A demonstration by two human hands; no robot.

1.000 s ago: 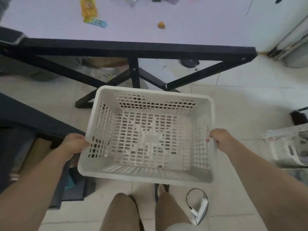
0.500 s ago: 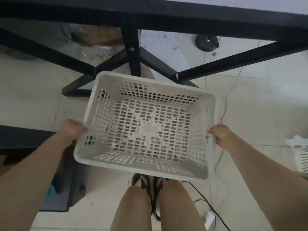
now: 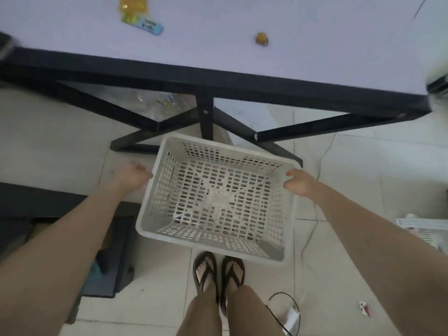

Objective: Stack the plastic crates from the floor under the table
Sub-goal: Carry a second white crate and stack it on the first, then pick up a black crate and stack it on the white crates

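Setting: pale tiled floor (image 3: 363, 166); sandalled feet nearest the camera, cables just to their right.

Item: white perforated crate (image 3: 215, 200), empty, carried clear of the floor, just above and beyond the feet. Long axis runs near to far, far end pointing at the table frame; slightly skewed.

Left hand (image 3: 132, 177): on the crate's left rim, fingers curled closed against it.

Right hand (image 3: 299, 183): on the right rim, fingers wrapped over the edge. Both hands equally placed, crate between them.

Second crate (image 3: 424, 229): at the right edge, partly out of view, nearer the right hand.

Beyond: black-framed table (image 3: 218, 78), lilac top, small clutter. The under-table space lies straight ahead of the crate.
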